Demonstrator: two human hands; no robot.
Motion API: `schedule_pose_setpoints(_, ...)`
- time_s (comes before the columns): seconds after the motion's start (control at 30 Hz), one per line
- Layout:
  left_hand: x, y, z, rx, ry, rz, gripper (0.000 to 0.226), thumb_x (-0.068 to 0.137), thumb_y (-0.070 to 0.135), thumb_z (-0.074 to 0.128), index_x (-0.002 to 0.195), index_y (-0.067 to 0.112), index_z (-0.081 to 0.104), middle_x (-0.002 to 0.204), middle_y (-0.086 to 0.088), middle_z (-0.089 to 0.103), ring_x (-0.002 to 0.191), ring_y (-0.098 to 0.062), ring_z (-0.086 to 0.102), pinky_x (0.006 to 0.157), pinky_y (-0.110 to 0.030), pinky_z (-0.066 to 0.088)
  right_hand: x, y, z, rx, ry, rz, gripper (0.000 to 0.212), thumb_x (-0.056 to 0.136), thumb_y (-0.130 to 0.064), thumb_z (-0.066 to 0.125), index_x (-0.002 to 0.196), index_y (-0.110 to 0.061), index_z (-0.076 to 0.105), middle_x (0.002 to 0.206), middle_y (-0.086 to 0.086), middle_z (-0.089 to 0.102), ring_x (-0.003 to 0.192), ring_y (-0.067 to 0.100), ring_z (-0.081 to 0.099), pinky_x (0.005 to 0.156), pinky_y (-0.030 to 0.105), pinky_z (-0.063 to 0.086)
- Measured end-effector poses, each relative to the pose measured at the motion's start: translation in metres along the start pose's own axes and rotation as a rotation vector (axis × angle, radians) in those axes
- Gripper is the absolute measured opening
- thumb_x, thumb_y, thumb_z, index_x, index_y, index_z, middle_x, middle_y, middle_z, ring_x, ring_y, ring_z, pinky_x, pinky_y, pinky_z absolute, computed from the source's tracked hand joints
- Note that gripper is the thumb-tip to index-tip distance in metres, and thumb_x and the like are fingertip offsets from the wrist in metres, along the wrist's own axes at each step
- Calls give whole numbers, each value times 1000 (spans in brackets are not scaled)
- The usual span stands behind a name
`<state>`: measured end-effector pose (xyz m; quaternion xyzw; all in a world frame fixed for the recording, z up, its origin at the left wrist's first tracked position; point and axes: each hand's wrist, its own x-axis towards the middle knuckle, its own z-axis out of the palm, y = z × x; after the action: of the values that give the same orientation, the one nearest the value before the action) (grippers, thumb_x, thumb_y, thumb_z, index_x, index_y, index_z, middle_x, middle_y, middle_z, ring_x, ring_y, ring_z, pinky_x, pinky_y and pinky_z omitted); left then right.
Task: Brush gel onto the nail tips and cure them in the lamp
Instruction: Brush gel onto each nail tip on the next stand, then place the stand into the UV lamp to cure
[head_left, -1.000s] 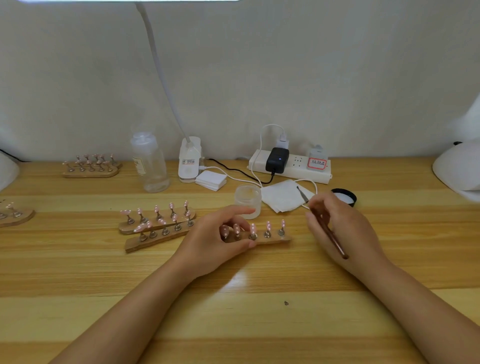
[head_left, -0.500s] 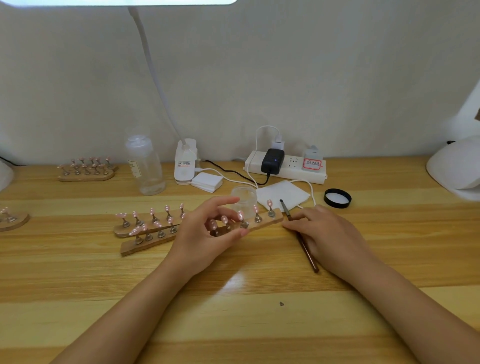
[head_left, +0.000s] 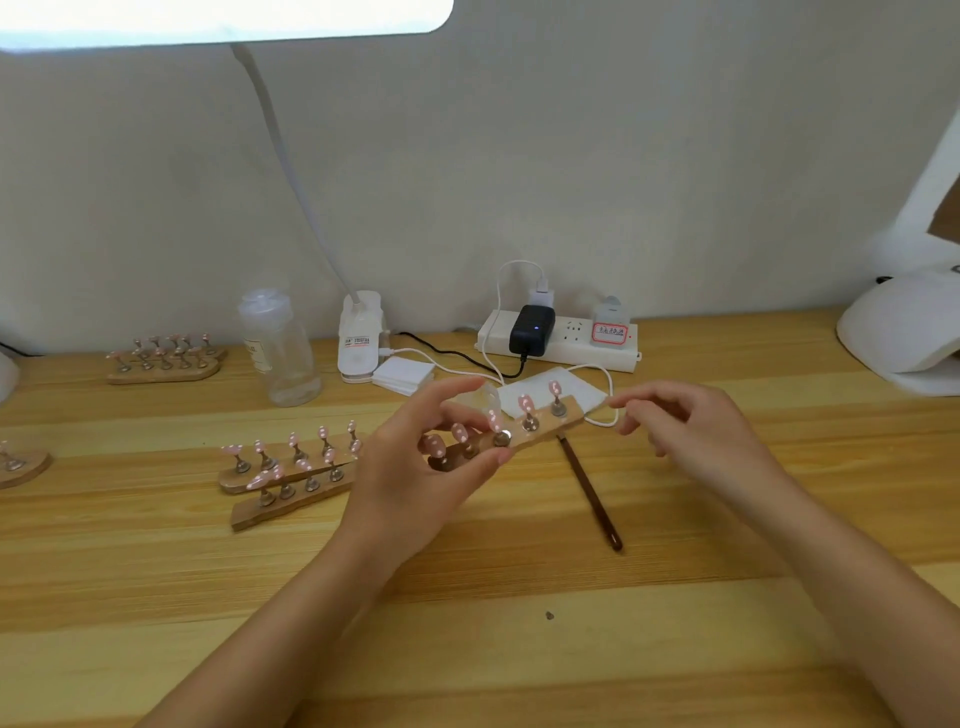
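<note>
**Nail tips on wooden strip, held in my left hand**

Nail tips (head_left: 525, 402): five pink tips with white dots, each upright on a small metal stand, set in a row along a wooden strip (head_left: 545, 429). The strip is off the table (head_left: 467, 597), tilted with its right end higher, over the middle of the desk.

My left hand (head_left: 415, 467): fingers curled round the strip's left half, thumb on its near edge, forefinger arched over the tips.

My right hand (head_left: 691, 431): just beside the strip's right end, not touching it. Fingers loosely bent, holding nothing.

Brush (head_left: 589, 493): dark, slender, flat on the table between my hands, below the strip's right end.

Jar (head_left: 485, 397): small, frosted, partly hidden behind my left fingers. Contents cannot be told.

Bottle (head_left: 280, 348): clear plastic, capped, standing left of centre. It appears to hold a clear liquid low down.

Curing lamp (head_left: 904, 332): white dome at the far right edge, well apart from the strip.

Other strips: two (head_left: 291, 478) lying together just left of my left hand, pink tips on each; a pair (head_left: 163, 358) by the wall at far left; one (head_left: 21, 465) at the left edge.

Wipes (head_left: 571, 387): white squares behind the strip; a second small stack (head_left: 405, 374) beside the desk lamp base (head_left: 361, 338).

Power strip (head_left: 558, 343): white, along the wall, with a black adapter and white plugs in it.
</note>
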<state>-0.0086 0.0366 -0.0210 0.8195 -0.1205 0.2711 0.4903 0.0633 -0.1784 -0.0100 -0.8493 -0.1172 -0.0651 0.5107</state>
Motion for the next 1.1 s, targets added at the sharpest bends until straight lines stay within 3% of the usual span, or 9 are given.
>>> schedule_pose_setpoints(0.17, 23, 23, 28, -12, -76, 27, 57, 67, 10, 77, 106, 40, 49, 79, 15, 65, 72, 6, 58, 60, -5, 43, 5, -3, -34, 158, -307, 331, 31, 95, -36, 46, 88, -21, 72, 76, -3, 72, 49, 5, 54, 53, 21, 46)
schedule_pose_setpoints(0.23, 33, 32, 50, -83, -85, -9, 56, 68, 10, 77, 104, 42, 49, 80, 14, 65, 68, 6, 58, 59, -5, 43, 7, -1, -46, 175, -316, 380, 34, 96, -38, 42, 92, -20, 71, 76, -1, 72, 49, 7, 56, 52, 22, 48)
schedule_pose_setpoints(0.37, 36, 39, 102, -208, -35, -125, 48, 70, 17, 78, 103, 42, 52, 81, 12, 67, 74, 6, 59, 62, -5, 43, 12, 9, -66, 159, -90, 410, 35, 98, -42, 37, 84, -22, 63, 62, -4, 69, 41, 6, 54, 43, 20, 44)
schedule_pose_setpoints(0.57, 56, 57, 166, -286, -30, -217, 44, 72, 26, 76, 102, 43, 49, 80, 19, 63, 74, 14, 54, 60, 2, 36, 19, 36, -95, 421, 225, 492, 39, 99, -37, 32, 80, -17, 59, 48, -3, 59, 35, 5, 44, 39, 20, 39)
schedule_pose_setpoints(0.73, 77, 70, 228, -369, 5, -273, 42, 73, 23, 76, 106, 34, 53, 81, 16, 61, 68, 15, 53, 60, 1, 37, 18, 56, -99, 631, 512, 494, 33, 98, -25, 31, 83, -15, 58, 58, 0, 50, 40, 7, 38, 37, 18, 33)
schedule_pose_setpoints(0.9, 88, 76, 289, -387, 6, -348, 45, 75, 20, 73, 115, 25, 53, 84, 14, 60, 74, 3, 55, 66, -9, 43, 17, 67, -100, 822, 712, 481, 22, 95, -18, 40, 90, -13, 61, 79, 5, 64, 55, 14, 55, 40, 18, 41)
schedule_pose_setpoints(0.97, 97, 79, 307, -429, -14, -356, 44, 76, 18, 72, 115, 24, 54, 85, 12, 59, 77, -2, 57, 70, -15, 46, 20, 69, -103, 931, 828, 469, 18, 95, -16, 43, 91, -13, 61, 87, 7, 64, 64, 15, 61, 44, 18, 47)
schedule_pose_setpoints(1.07, 103, 81, 330, -467, -34, -361, 43, 75, 13, 72, 114, 20, 55, 81, 12, 58, 70, 4, 55, 62, -5, 41, 23, 71, -104, 939, 1103, 384, 17, 94, -11, 43, 92, -17, 59, 93, 5, 58, 77, 12, 58, 67, 25, 50)
schedule_pose_setpoints(1.1, 103, 81, 335, -485, -26, -373, 43, 75, 11, 72, 114, 18, 55, 79, 12, 58, 66, 6, 54, 60, -3, 39, 23, 71, -105, 900, 1165, 344, 19, 93, -9, 43, 91, -21, 58, 92, 3, 56, 76, 9, 56, 69, 24, 48)
